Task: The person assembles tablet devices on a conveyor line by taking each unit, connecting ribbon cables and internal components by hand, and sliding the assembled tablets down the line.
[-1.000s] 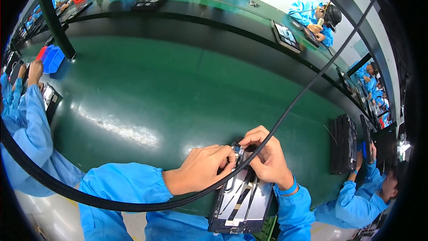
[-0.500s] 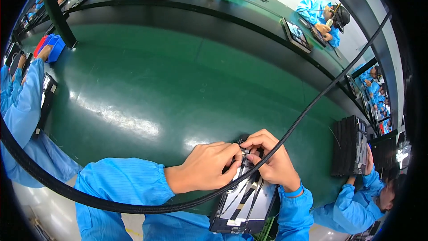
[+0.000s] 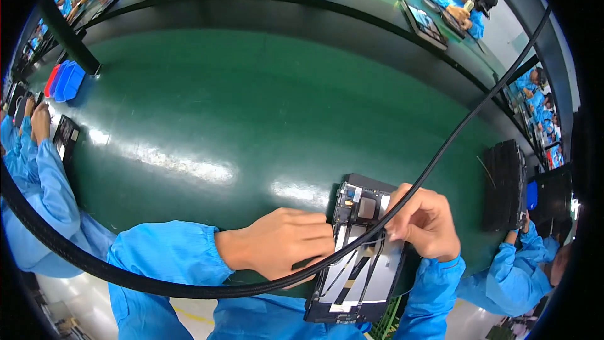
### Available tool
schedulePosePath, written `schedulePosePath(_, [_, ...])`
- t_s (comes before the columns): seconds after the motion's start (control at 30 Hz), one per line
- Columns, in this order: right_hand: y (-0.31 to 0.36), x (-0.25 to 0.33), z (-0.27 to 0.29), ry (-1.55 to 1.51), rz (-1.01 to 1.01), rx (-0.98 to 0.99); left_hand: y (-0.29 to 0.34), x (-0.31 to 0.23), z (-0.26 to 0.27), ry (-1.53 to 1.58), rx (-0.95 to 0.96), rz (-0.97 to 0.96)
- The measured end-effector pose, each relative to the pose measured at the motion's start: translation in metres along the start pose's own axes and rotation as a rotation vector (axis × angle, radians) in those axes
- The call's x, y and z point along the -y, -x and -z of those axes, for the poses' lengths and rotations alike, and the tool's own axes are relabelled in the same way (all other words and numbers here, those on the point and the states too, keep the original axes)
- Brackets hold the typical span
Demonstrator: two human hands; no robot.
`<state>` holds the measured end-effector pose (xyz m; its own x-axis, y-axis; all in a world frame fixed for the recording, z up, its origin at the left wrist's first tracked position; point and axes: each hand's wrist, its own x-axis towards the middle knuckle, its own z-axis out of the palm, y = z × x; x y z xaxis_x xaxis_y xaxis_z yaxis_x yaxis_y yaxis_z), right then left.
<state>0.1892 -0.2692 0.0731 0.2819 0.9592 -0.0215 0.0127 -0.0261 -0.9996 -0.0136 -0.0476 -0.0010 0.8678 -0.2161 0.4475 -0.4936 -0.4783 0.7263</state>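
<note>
The left hand (image 3: 286, 243) is at the lower centre of the frame, back upward, fingers loosely bent and partly spread. Its fingertips meet the left edge of an opened flat device (image 3: 380, 271); the black cable (image 3: 189, 290) that sweeps across the view covers part of them, so how firmly they hold the edge cannot be told. The right hand (image 3: 429, 223), just right of the device's upper half, has thumb and fingertips drawn together in a close pinch above the device's right side. A thin pale line shows beside those tips, but whether they grip it cannot be made out.

The device lies at the lower centre-right of the frame, tilted slightly, its upper end on the green worktop (image 3: 239, 101). It is rectangular with a dark rim, and its insides are exposed: a broad silvery-white panel, dark strips running lengthwise and slanting across it, a tan patch between them, and small parts crowded along the top end around a greyish square piece (image 3: 367, 208). Small fittings line the dark bottom end.
</note>
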Motion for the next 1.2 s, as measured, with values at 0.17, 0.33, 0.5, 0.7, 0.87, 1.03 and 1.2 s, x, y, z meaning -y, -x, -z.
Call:
schedulePosePath(0.17, [0.005,-0.015,0.024,-0.296,-0.039,0.043,0.012,-0.001,-0.001,0.002,-0.012,-0.161])
schedulePosePath(0.33, [0.009,-0.028,0.041,-0.403,-0.006,0.041,0.018,-0.006,0.001,-0.151,0.194,-0.355])
schedulePosePath(0.5, [0.001,-0.032,0.037,-0.35,-0.048,0.009,0.02,-0.012,0.0,-0.285,0.177,-0.462])
schedulePosePath(0.7, [-0.006,-0.042,0.02,-0.257,0.003,-0.125,0.014,-0.012,0.004,-0.458,0.232,-0.616])
schedulePosePath(0.87, [-0.009,-0.046,0.012,-0.299,0.062,-0.136,0.013,-0.013,0.002,-0.435,0.279,-0.634])
schedulePosePath(1.03, [-0.007,-0.034,0.005,-0.28,0.013,-0.063,0.007,-0.014,0.01,-0.472,0.298,-0.578])
schedulePosePath(1.2, [-0.01,-0.031,-0.003,0.236,0.063,0.105,0.001,-0.013,0.014,-0.549,0.249,-0.531])
